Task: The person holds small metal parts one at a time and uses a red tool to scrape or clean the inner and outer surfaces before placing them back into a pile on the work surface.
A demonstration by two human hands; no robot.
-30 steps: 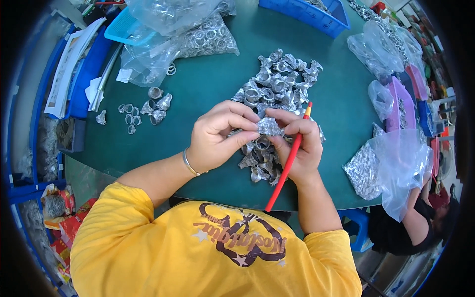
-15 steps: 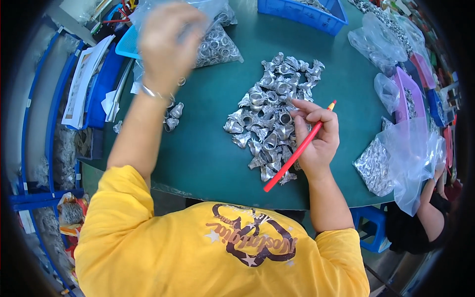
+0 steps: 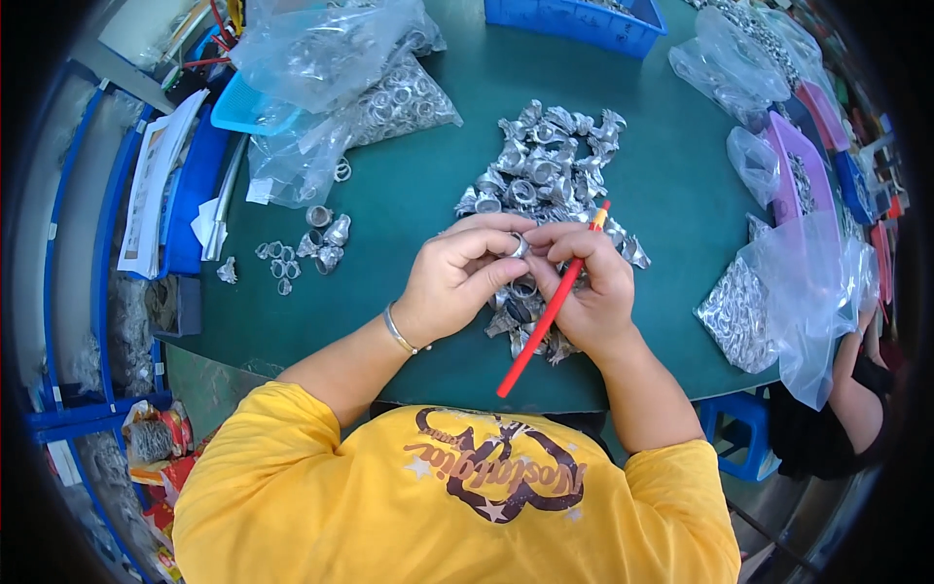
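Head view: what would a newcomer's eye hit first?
Probably the bright yellow shirt filling the lower middle, then the red pencil slanting through the right hand. Next, the pile of silvery rings on the green table, just beyond where the left hand and right hand meet at a ring.

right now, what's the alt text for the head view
The left hand and right hand of a person in a yellow shirt hold a silver ring above a pile of silver rings on a green table; the right hand also holds a red pencil. A clear bag of rings lies at upper left.
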